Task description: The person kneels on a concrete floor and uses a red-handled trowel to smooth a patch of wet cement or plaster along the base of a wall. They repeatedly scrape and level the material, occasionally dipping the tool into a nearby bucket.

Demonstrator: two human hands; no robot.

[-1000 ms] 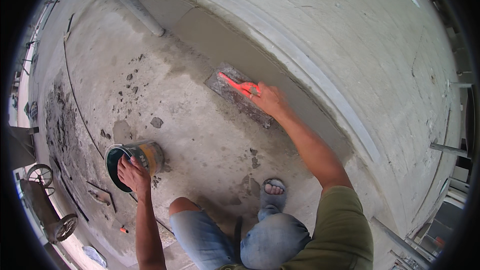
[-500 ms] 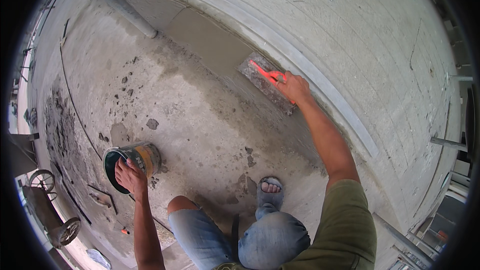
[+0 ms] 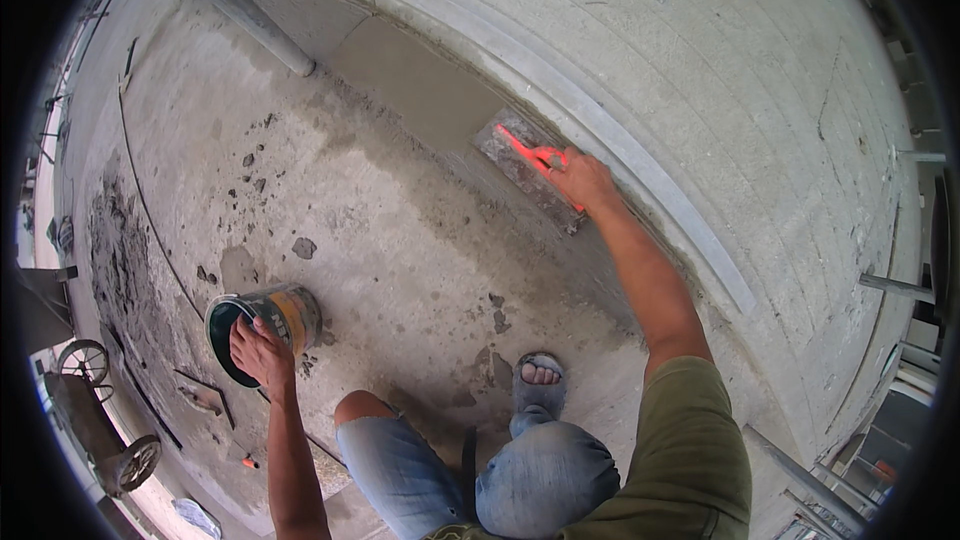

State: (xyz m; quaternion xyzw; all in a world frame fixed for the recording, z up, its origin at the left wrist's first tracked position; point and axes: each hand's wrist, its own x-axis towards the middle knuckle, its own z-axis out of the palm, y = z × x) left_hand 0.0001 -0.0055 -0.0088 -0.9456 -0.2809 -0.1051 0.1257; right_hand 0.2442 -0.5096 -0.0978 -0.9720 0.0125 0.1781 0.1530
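Note:
My right hand [image 3: 582, 183] is closed round the orange-red handle of a rectangular plastering trowel [image 3: 515, 162]. Its grey, mortar-smeared blade lies flat at the near end of a smooth strip of wet mortar [image 3: 415, 80], beside the pale raised edging [image 3: 640, 155]. Over at the left, my left hand [image 3: 262, 352] grips the rim of a dark bucket [image 3: 300, 312] with a yellow-orange band. The bucket is tilted, its mouth toward the left. Its inside looks dark green, and my fingers partly cover the opening.
A metal pole [image 3: 235, 15] stands on the floor at the upper left. A hand trowel and a board [image 3: 205, 397] lie left of the bucket, near a wheeled cart [image 3: 95, 420]. Mortar crumbs [image 3: 303, 248] and a thin dark cable [image 3: 150, 210] lie on the concrete. My sandalled foot [image 3: 540, 380] is below.
The plastering trowel and my right hand have shifted very slightly up and to the left along the strip. My left hand and the bucket look unmoved.

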